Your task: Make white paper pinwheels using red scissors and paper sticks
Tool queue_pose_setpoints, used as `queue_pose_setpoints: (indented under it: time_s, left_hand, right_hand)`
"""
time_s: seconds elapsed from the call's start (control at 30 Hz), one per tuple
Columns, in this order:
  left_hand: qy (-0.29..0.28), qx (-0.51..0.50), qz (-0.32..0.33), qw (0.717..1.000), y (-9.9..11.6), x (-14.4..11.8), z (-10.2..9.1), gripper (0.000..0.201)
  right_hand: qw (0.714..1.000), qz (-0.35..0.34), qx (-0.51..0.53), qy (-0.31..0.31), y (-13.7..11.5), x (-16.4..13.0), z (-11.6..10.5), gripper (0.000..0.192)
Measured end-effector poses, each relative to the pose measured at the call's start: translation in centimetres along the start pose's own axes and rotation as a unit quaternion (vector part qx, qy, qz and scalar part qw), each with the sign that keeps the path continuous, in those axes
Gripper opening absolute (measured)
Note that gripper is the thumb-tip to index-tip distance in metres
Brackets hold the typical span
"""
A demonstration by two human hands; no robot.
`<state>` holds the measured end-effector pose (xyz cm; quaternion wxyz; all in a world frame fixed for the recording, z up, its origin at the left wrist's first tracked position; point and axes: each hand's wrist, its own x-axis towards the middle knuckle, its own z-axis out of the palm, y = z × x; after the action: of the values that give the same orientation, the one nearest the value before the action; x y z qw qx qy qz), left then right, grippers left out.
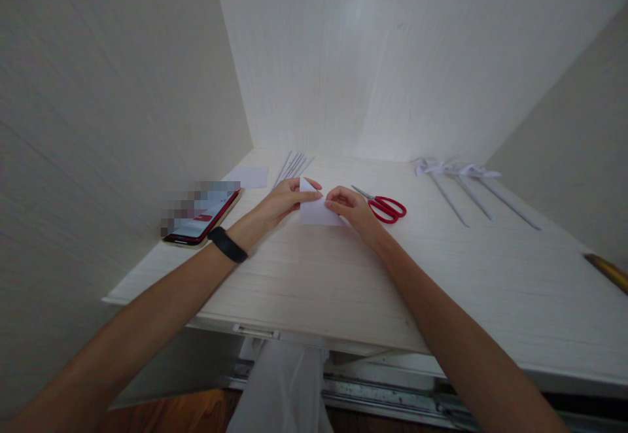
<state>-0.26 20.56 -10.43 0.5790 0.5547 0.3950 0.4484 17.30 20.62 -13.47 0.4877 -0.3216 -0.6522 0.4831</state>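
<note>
A small white sheet of paper (316,211) lies on the pale wooden desk (343,276), partly folded with one corner raised. My left hand (282,201) pinches its upper left edge; a black band sits on that wrist. My right hand (349,207) presses and pinches the paper's right edge. Both hands meet over the sheet near the middle of the desk.
Red-handled scissors (385,206) lie just right of my right hand. A red phone (203,222) lies at the left by the wall. Thin rolled paper sticks (293,166) and a paper piece (249,176) sit behind; paper-flower stems (466,188) lie far right.
</note>
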Motion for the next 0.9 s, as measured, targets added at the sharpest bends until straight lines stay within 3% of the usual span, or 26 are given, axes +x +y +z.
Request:
queue_pose_setpoints:
  time_s: [0.6, 0.9]
  left_hand:
    - [0.032, -0.089, 0.044, 0.995, -0.3, 1.2, -1.6, 0.035]
    - [0.007, -0.101, -0.034, 0.994, -0.1, 0.1, -0.3, 0.048]
  right_hand:
    - [0.999, -0.008, 0.028, -0.013, 0.4, 0.3, -0.2, 0.019]
    - [1.000, -0.003, 0.023, 0.000, 0.7, 0.2, -0.4, 0.019]
